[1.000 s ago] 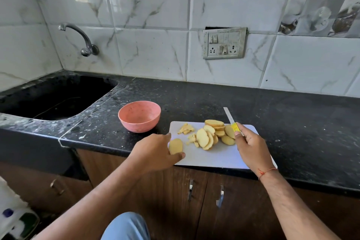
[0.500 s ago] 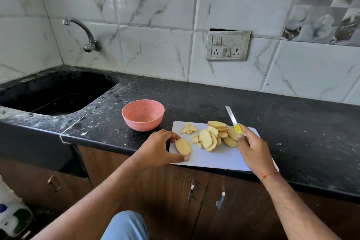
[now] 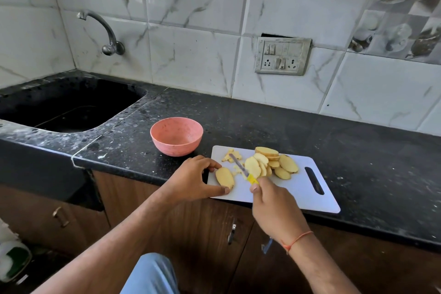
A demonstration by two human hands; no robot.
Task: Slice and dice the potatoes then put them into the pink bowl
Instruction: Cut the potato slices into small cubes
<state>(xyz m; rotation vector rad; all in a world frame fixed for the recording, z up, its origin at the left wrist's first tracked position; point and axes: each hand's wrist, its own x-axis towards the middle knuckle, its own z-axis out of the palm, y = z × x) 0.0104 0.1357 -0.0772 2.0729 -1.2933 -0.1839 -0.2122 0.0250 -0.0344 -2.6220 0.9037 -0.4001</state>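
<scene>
Marble-patterned wall tiles behind, black speckled tabletop [image 3: 274, 124] below, wooden cabinet doors underneath. Far left of both hands, a dark sink [image 3: 64, 107] sunk into the tabletop, with a curved metal tap [image 3: 105, 31] on the wall above. Just beyond the left hand, a pink bowl [image 3: 176, 136], upright, nothing visible inside, standing on the tabletop beside the near left corner of a white cutting board [image 3: 298, 188]. Left hand [image 3: 191, 179] at the board's left edge, fingers curled, index fingertip and thumb pinching the two ends of one potato slice [image 3: 224, 177] lying flat on the board. Beyond that slice, between the two hands, a small heap of diced potato bits [image 3: 230, 155] near the board's far left corner. Right hand [image 3: 274, 205] closed around the yellow handle of a knife [image 3: 241, 167], blade pointing away and leftward, its tip over the diced bits, blade passing just right of the pinched slice. Whether the edge touches the board, cannot tell. Orange thread around the right wrist. Beyond and right of the right hand, a pile of potato slices [image 3: 269, 162], overlapping and leaning on one another in the middle of the board. Further right, the board's slot handle [image 3: 314, 180]. On the wall well beyond the right hand, a grey switch and socket plate [image 3: 281, 56]. Upper right, tiles printed with cups.
</scene>
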